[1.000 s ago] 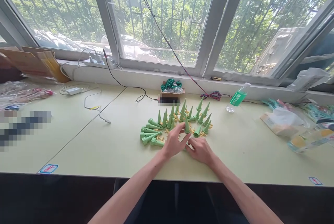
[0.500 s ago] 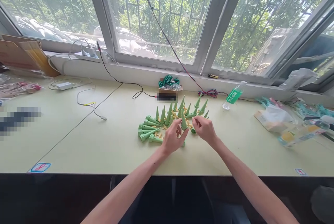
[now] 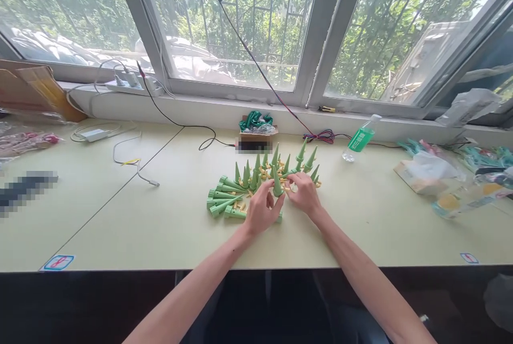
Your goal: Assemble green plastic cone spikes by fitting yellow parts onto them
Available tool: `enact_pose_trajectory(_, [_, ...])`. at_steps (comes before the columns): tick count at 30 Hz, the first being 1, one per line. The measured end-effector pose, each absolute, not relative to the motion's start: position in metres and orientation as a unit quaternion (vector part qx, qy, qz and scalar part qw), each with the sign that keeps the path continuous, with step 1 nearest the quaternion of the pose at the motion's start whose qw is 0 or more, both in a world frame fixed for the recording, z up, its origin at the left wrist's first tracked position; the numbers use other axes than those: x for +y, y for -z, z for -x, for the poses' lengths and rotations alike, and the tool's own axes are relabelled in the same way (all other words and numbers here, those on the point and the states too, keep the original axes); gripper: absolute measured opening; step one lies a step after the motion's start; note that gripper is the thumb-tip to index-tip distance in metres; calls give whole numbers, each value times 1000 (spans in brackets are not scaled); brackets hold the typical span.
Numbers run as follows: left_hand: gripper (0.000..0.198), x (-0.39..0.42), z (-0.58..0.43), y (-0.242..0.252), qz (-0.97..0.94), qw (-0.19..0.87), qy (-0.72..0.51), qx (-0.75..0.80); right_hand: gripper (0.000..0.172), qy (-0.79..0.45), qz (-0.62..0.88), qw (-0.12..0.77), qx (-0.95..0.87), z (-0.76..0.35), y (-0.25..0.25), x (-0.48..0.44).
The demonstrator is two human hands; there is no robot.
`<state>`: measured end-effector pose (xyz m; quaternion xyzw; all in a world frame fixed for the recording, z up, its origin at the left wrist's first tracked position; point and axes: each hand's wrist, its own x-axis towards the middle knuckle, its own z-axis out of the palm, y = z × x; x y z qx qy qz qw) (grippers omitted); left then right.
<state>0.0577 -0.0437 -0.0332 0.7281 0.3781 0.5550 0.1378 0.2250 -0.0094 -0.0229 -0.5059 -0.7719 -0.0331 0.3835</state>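
Between the fingertips of my left hand (image 3: 259, 211) a green cone-shaped spike (image 3: 277, 184) stands nearly upright, its point up. My right hand (image 3: 305, 195) is close on its right, fingers pinched at a small yellow peg (image 3: 287, 189) beside the spike's base. Whether the peg touches the spike is too small to tell. Around and behind the hands are several upright green spikes (image 3: 309, 159), with small yellow pegs (image 3: 242, 205) scattered among them. More green spikes (image 3: 219, 194) lie on their sides to the left, points inward.
The pale table (image 3: 160, 232) runs along the window. A small box with green material (image 3: 256, 122) is at the back, near a bundled cable (image 3: 324, 135). On the right are a green-labelled bottle (image 3: 359, 140), a tissue box (image 3: 412, 176) and a lying bottle (image 3: 460, 202). White cables (image 3: 136, 162) lie left.
My right hand has moved left, closer to the spike in my left hand, and a yellow peg now shows at its fingertips. The left hand still holds the spike. The view has shifted slightly.
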Motion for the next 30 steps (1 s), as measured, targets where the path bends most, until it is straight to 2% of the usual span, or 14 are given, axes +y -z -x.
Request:
enact_pose_trajectory(12, [44, -45, -57, 29, -724, 172, -499, 443, 17, -6, 548, 256, -796, -225, 27, -10])
enact_pose_trajectory(17, [45, -44, -57, 32, -731, 175, -488, 444, 16, -20, 551, 242, -799, -226, 31, -9])
enact_pose_trajectory(24, [43, -44, -56, 31, -730, 164, -489, 448, 15, -36, 534, 281, -796, -226, 35, -7])
enact_pose_trajectory(30, [43, -43, -54, 29, -726, 161, -496, 448, 10, -114, 473, 436, -757, -222, 26, -9])
